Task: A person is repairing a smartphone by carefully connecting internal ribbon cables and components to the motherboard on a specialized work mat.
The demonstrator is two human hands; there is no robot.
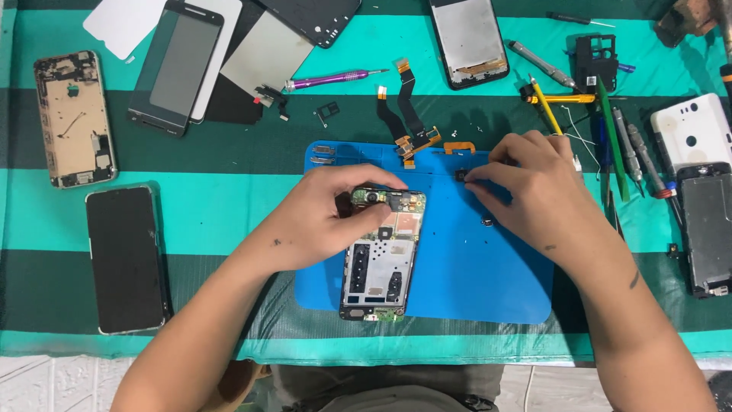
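One opened smartphone (381, 255), back cover off, circuit board and metal shields bare, lying on blue repair mat (457, 282). Left hand (324, 217) pinching its top edge; right hand (530, 183) pinching small black part (461, 176) just above mat's upper edge.

Opened phone frame (381, 255) lies upright on blue mat, circuit board exposed.
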